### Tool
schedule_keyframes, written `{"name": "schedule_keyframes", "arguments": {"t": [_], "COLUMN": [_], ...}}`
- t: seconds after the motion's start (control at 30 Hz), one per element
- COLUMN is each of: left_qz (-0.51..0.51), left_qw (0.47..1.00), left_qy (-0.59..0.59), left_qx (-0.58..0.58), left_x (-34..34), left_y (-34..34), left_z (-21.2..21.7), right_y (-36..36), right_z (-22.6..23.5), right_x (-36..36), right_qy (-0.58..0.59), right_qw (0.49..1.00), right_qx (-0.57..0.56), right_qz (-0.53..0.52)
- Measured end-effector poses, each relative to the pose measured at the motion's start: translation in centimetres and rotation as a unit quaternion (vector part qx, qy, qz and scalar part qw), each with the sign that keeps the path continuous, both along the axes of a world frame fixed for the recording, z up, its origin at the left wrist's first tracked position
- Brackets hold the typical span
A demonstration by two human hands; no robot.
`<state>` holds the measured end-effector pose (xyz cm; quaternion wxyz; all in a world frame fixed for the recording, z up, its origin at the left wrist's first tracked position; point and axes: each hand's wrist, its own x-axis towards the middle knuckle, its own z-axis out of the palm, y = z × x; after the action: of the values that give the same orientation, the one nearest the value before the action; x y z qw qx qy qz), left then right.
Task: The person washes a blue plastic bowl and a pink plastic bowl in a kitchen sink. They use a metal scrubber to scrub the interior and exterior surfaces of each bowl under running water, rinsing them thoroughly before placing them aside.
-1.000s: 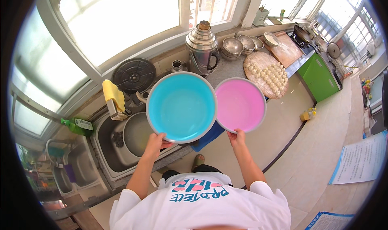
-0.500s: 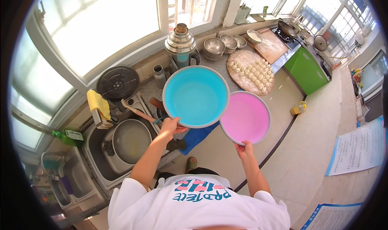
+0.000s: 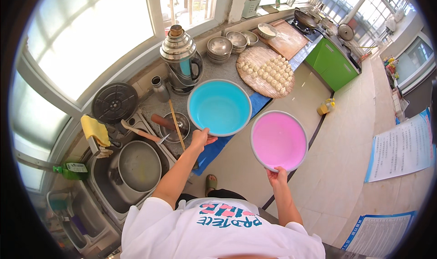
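Observation:
My left hand (image 3: 201, 138) grips the near rim of a turquoise basin (image 3: 219, 105) with a grey edge. That basin is over the front edge of the counter, and whether it rests there I cannot tell. To its right, a pink basin (image 3: 279, 139) with the same grey edge is held out over the floor, its near rim in my right hand (image 3: 277, 175). Both basins face up and show only their coloured insides. A gap separates them. Left of the turquoise basin, a metal bowl (image 3: 183, 121) holds a brown-handled utensil and a long thin stick.
A sink (image 3: 107, 186) containing a large round pan (image 3: 139, 165) lies at left. Along the counter stand a metal thermos flask (image 3: 178, 54), stacked metal bowls (image 3: 219, 47) and a floured round board (image 3: 248, 79) with many dumplings. A yellow bottle (image 3: 326, 106) stands on the floor.
The two basins have come apart; before, they overlapped. The turquoise one looks smaller and has uncovered the metal bowl and stick. The surroundings have shifted left in view.

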<state>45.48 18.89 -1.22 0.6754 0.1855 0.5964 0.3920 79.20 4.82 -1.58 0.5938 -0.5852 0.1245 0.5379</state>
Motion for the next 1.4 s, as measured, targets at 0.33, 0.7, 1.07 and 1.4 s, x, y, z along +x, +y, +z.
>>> {"name": "schedule_keyframes", "arguments": {"t": [0.33, 0.7, 1.07, 1.4], "left_qz": [-0.140, -0.195, -0.016, 0.161], "left_qw": [0.983, 0.962, 0.992, 0.983], "left_qy": [-0.090, -0.167, -0.100, -0.067], "left_qx": [-0.078, 0.098, 0.073, 0.054], "left_x": [1.7, -1.0, -11.1, -19.5], "left_y": [-0.8, -6.2, -16.1, -28.3], "left_z": [-0.1, 4.9, 7.1, 4.9], "right_y": [-2.2, -3.0, -2.7, -2.5], "right_z": [3.2, 7.1, 7.9, 7.7], "right_x": [-1.7, -6.8, -14.9, -23.8], "right_qy": [-0.023, -0.025, -0.009, -0.005], "right_qw": [0.998, 0.975, 0.898, 0.773], "right_qx": [0.016, 0.052, 0.021, 0.044], "right_qz": [0.064, 0.216, 0.440, 0.633]}}
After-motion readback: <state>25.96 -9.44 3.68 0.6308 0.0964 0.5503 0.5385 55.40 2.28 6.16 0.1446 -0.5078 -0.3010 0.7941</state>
